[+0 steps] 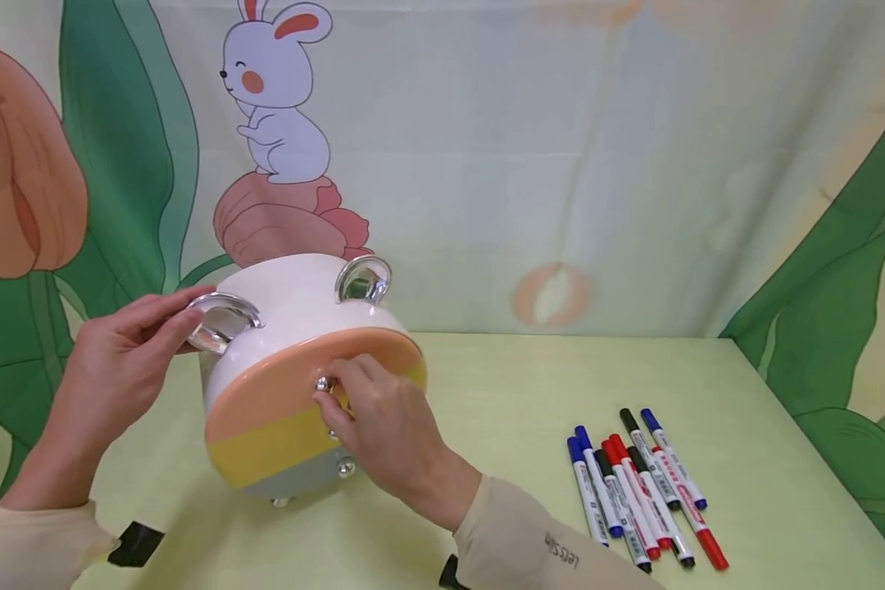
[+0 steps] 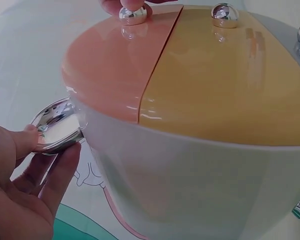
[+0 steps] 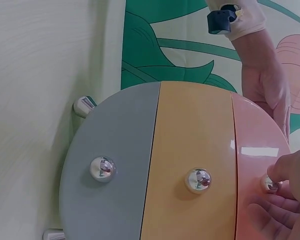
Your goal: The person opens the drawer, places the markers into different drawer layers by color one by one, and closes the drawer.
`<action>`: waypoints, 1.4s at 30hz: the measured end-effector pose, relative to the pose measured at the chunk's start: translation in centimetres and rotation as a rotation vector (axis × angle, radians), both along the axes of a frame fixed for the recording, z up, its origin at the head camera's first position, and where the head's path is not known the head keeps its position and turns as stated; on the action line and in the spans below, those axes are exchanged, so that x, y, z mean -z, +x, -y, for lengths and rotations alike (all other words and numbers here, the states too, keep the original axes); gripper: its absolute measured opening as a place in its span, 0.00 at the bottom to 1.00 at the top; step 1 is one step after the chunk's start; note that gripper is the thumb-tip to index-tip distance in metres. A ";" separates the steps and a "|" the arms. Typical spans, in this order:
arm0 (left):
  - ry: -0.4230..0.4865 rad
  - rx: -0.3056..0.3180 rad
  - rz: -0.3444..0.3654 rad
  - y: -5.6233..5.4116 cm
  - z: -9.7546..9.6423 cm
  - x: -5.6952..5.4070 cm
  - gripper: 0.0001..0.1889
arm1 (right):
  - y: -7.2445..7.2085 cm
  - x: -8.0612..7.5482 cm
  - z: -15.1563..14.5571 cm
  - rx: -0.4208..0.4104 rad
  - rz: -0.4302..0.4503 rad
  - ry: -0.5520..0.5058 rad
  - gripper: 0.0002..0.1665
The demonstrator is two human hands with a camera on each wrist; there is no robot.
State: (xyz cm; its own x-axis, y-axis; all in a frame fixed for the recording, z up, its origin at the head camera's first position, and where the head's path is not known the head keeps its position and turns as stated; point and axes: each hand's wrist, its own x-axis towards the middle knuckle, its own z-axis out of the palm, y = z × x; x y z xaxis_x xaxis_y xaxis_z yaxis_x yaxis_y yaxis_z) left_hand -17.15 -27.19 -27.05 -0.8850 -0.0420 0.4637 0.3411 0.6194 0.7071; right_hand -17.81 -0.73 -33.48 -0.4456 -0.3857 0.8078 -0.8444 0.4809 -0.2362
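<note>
A white storage box (image 1: 280,287) with three drawer fronts and two silver ear-shaped pieces stands on the table at left of centre. Its fronts run orange-pink (image 1: 265,397), yellow (image 1: 254,455) and grey (image 1: 302,471) from top to bottom, each with a round silver knob. My left hand (image 1: 121,360) pinches the left silver ear (image 2: 57,127) between thumb and fingers. With thumb and fingertips, my right hand (image 1: 394,426) holds the top knob (image 3: 271,184) on the orange-pink drawer, which looks closed. The yellow front's knob (image 3: 198,180) and the grey front's knob (image 3: 103,169) are untouched.
Several whiteboard markers (image 1: 634,492) with blue, black and red caps lie in a loose bunch on the right of the pale green table (image 1: 501,410). Behind the table hangs a printed cloth (image 1: 457,164) with a rabbit and flowers.
</note>
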 end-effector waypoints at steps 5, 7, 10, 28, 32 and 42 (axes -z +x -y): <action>0.016 0.042 -0.006 -0.1 -0.2 0.1 0.21 | 0.2 0.1 -0.4 0.019 -0.005 0.003 0.08; 0.014 0.054 -0.013 -0.2 -0.4 0.1 0.21 | 0.3 0.1 -0.6 0.026 -0.015 0.006 0.08; 0.024 0.081 -0.022 -0.3 -0.7 0.1 0.20 | 0.4 0.1 -0.9 0.038 -0.034 0.011 0.07; 0.013 0.209 -0.024 -1.4 -3.8 -0.1 0.19 | 1.7 0.1 -4.2 0.112 -0.041 -0.012 0.08; 0.012 0.222 -0.026 -1.7 -4.5 -0.1 0.19 | 1.8 0.2 -4.8 0.124 -0.036 -0.022 0.06; 0.052 0.319 -0.052 -2.5 -5.7 -0.1 0.19 | 2.3 0.4 -6.0 0.153 -0.020 -0.019 0.06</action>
State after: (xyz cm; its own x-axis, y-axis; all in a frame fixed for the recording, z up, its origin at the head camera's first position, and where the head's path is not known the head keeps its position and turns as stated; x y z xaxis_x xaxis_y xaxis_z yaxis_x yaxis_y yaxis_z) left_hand -19.67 -21.46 -27.00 -0.8324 0.2092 0.5132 0.5489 0.4391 0.7113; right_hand -15.55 5.24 -33.83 -0.4817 -0.2988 0.8238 -0.7660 0.6002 -0.2302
